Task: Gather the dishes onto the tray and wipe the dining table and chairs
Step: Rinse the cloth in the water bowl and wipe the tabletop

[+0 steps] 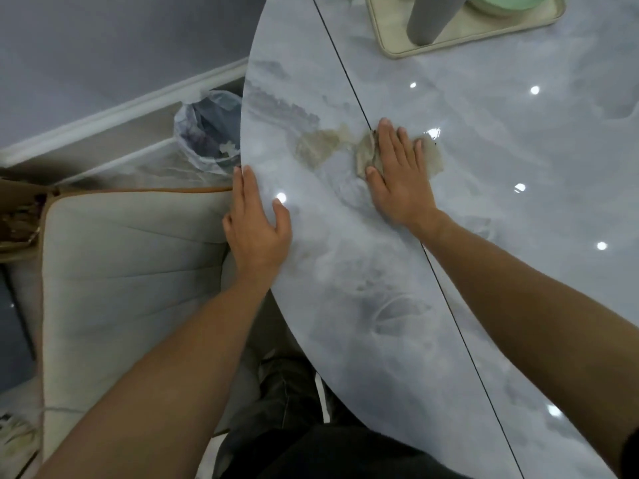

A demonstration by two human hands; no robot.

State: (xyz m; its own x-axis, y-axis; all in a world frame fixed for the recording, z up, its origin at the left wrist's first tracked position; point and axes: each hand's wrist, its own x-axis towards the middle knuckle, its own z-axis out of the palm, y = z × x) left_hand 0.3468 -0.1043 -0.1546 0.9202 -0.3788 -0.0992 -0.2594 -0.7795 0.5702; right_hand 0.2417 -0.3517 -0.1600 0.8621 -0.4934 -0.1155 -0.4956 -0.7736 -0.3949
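Head view, looking down over both forearms: the right hand [397, 174] lies flat, fingers spread, pressing a crumpled beige cloth [367, 154] onto the glossy marble-patterned dining table [501, 202], beside the dark seam that crosses the top; the open palm spreads pressure over the cloth rather than gripping it, which suits wiping; part of the cloth shows at the right of the fingers, and a tan patch on the tabletop just left of it may be a stain or part of the marble pattern, which cannot be told; the left hand [257, 219] rests open on the table's curved left edge, fingers extended and closed on nothing, apparently bracing the body while the other arm reaches; the two hands sit apart, the left nearer and at the rim; the tray [466, 43] stands at the far side of the table, bearing a grey cylinder [428, 19] and a pale green dish [501, 1], so gathering appears done and wiping is in hand; the cream upholstered chair [131, 271] stands left of the table, near the left hand, not yet being wiped; a bin lined with a plastic bag [207, 133] sits on the floor beyond it.
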